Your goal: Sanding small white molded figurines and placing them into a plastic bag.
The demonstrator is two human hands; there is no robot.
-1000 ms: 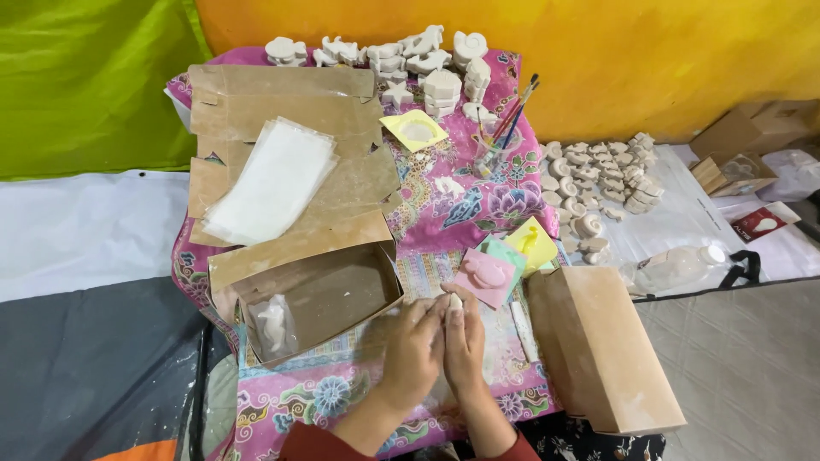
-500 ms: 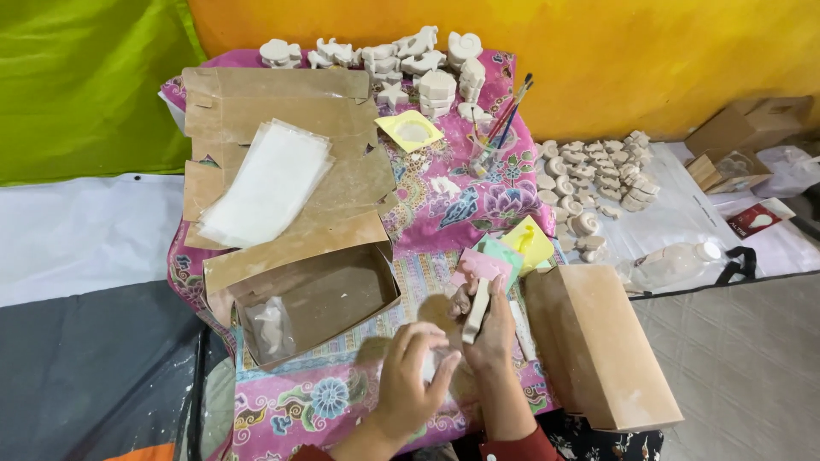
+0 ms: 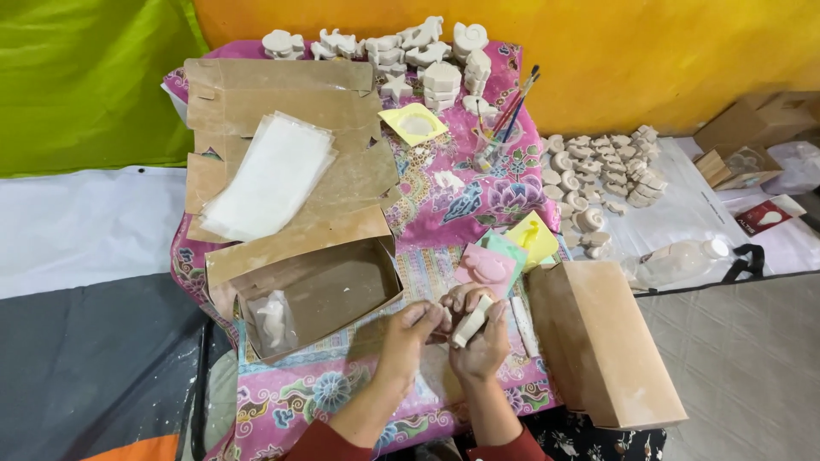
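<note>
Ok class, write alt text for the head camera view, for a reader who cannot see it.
Two hands meet over a floral cloth: the right hand holds a small white plaster piece, the left hand touching beside it. An open cardboard box lies to the left, a closed brown box to the right, with many white plaster figures behind.
</note>
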